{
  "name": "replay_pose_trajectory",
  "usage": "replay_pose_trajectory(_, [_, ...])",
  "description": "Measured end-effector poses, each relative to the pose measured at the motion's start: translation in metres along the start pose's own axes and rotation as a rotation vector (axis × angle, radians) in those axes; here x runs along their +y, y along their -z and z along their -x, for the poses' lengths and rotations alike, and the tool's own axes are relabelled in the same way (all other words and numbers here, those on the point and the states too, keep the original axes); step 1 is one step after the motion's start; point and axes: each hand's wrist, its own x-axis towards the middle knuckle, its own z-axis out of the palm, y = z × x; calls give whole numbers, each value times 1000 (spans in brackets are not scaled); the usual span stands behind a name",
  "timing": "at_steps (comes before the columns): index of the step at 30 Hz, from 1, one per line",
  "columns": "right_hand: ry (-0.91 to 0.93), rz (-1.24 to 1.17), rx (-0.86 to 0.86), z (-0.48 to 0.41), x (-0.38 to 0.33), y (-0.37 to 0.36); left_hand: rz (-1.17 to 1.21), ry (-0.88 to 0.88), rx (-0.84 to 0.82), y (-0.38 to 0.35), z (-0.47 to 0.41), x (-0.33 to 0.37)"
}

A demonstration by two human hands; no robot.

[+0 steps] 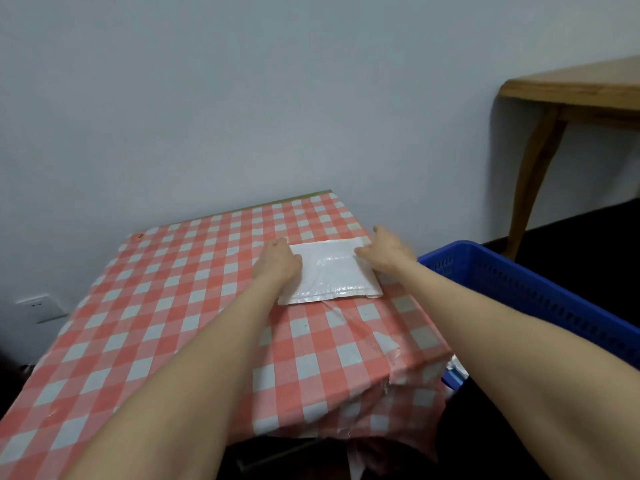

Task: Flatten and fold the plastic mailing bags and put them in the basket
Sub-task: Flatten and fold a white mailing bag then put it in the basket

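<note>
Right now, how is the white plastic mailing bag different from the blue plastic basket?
The white plastic mailing bag lies flat on the checked tablecloth; the blue plastic basket stands beside it. The bag is smooth; the basket has slotted walls. Left hand and right hand rest on the bag, not the basket. Both are plastic.

Left grip (278,261), right grip (386,252) bare; left forearm (194,362), right forearm (502,327) bare throughout.

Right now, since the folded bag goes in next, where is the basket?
In the head view the blue basket sits on the right, just off the right edge of the checked table, near the right hand.
</note>
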Motion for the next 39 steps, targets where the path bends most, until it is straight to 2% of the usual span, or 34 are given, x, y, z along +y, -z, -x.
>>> replay_pose_trajectory(2, [-53,-134,-76,4,6,1,92,67,-38,4,2,2])
replay_pose_trajectory(5, [-70,-301,-69,12,9,-2,284,95,-61,6,11,9])
replay_pose_trajectory(10, [-223,-728,-111,20,3,11,604,103,20,19,19,26])
replay_pose_trajectory(12, [-240,-796,-91,21,6,18,701,131,28,24,15,34])
replay_pose_trajectory(15, [-230,-877,-61,21,16,30,725,154,-29,23,14,50])
replay_pose_trajectory(17, [-216,-931,-17,21,29,43,742,88,-87,17,16,66])
replay_pose_trajectory(19, [-223,-959,15,19,46,56,797,21,-78,9,15,87])
replay_pose_trajectory(23, [-266,-998,69,19,91,78,727,-56,-52,-11,15,141])
replay_pose_trajectory(29, [-424,-1031,143,19,182,97,572,-146,-205,-63,11,220])
replay_pose_trajectory(35, [-610,-926,80,14,257,85,373,-135,-321,-136,-3,265])
replay_pose_trajectory(39, [-753,-880,131,-4,303,54,239,-191,-358,-171,-1,280])
